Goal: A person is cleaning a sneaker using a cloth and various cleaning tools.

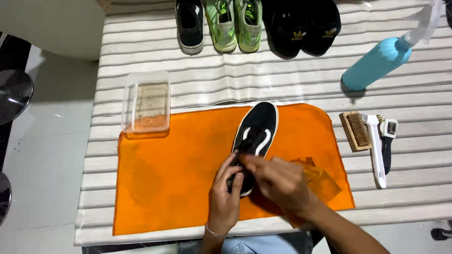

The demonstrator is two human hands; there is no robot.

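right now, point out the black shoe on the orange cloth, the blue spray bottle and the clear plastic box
black shoe [262, 118], head view, on its toe
blue spray bottle [376, 63], head view, on its body
clear plastic box [146, 100], head view, on its lid

shoe [258, 127] black, white stripe | cloth [179, 174] orange | bottle [375, 63] turquoise

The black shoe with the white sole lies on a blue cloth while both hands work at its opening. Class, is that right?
Not quite. The head view shows the black shoe on an orange cloth, not a blue one. The rest holds: the left hand and the right hand both work at its opening.
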